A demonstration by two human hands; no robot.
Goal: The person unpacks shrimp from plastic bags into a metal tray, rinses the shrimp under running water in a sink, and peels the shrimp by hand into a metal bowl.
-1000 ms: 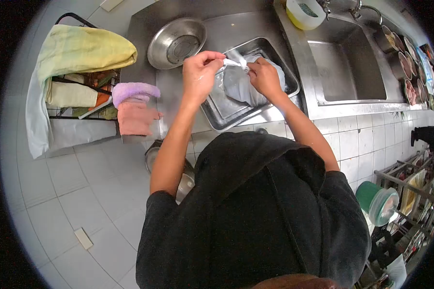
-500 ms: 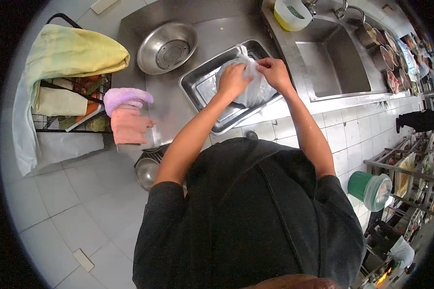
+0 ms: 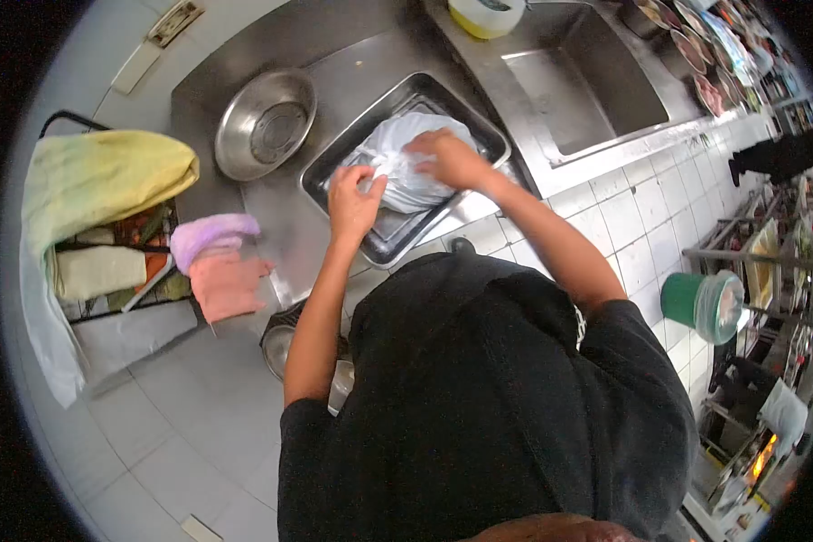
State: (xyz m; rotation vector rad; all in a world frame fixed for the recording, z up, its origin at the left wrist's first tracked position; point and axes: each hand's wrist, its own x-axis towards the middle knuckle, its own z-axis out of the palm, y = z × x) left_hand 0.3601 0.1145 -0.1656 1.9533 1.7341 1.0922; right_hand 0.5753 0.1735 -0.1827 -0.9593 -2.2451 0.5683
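Observation:
A white plastic bag (image 3: 408, 188), knotted near its left side and bulging with contents I cannot make out, lies in a rectangular metal tray (image 3: 384, 256). At the bag's left edge is my left hand (image 3: 354, 203), its thumb and fingers apart and curved beside the knot. Over the bag's upper right side, my right hand (image 3: 456, 163) has its fingers stretched out, slightly blurred by motion. Whether its fingertips press on the plastic is unclear.
The tray rests on a steel counter (image 3: 357, 99) beside a round metal bowl (image 3: 266, 126). A sink basin (image 3: 587, 90) is at right. Purple (image 3: 210, 237) and orange cloths (image 3: 226, 287) hang at the counter's left end, near a wire rack with a yellow cloth (image 3: 108, 176).
The bag has turned, its knot shifting from the far side to the left. My hands have moved apart, the left toward the left edge. The whole view has tilted.

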